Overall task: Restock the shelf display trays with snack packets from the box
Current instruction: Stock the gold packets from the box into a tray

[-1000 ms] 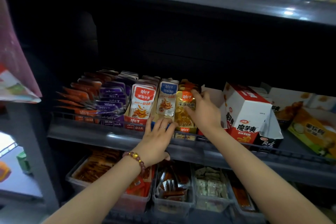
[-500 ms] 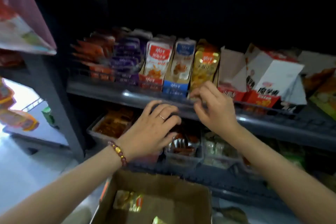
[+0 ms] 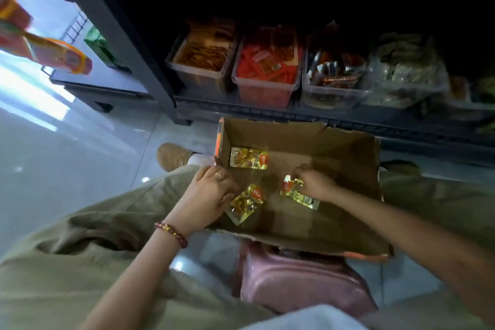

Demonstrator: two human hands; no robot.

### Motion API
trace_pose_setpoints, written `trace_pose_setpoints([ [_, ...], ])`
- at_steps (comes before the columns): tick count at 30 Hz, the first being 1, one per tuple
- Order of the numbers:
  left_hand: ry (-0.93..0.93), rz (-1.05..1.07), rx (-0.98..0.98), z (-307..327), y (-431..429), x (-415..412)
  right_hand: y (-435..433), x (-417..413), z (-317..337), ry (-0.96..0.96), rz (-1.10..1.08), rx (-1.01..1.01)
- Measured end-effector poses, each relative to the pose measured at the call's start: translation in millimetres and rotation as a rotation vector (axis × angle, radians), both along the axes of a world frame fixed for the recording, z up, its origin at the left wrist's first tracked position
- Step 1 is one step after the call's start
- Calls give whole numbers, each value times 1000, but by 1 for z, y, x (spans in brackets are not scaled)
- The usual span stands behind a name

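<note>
- Our right grip (image 3: 313,182) is pinching a gold snack packet (image 3: 300,194) down inside the cardboard box (image 3: 348,158).
- Our left grip (image 3: 209,190) is at the box's left wall, fingers touching a second packet (image 3: 246,202). Can't tell if it's actually got hold of it.
- A third packet (image 3: 249,158) lies loose in the far-left corner.
- The display trays (image 3: 265,88) sit on the bottom shelf (image 3: 241,112) right behind the box.

Three gold packets (image 3: 249,158) (image 3: 245,203) (image 3: 298,193), one box (image 3: 281,134)

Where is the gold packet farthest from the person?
Head view: the gold packet lies flat in the far left corner of the cardboard box, just beyond the left hand.
</note>
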State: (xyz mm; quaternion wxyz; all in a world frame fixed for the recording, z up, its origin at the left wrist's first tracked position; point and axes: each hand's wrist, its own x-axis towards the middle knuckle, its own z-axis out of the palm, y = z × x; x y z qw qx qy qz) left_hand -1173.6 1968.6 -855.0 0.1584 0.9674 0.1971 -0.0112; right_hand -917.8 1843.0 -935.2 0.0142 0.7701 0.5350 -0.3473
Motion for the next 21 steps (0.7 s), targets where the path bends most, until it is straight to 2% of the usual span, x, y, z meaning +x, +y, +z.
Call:
trace_pose_setpoints([
  [2,1,79,-48,-9,-2,-8,-8,-6,-40,4,-226,-144],
  [5,-62,218,-99,-11,4,-17,-16,-11,-74,-113,-436,-304],
  [10,-224,382,-266,-6,4,-20,-11,-11,-90,-182,-390,-391],
  [17,-160,352,-320,-17,0,-5,-21,1,-99,-264,-312,-363],
  [19,-140,358,-341,-18,-5,-1,-32,5,-102,-211,-391,-345],
  [21,-132,356,-350,-18,-9,4,-36,4,-100,-38,-518,-327],
])
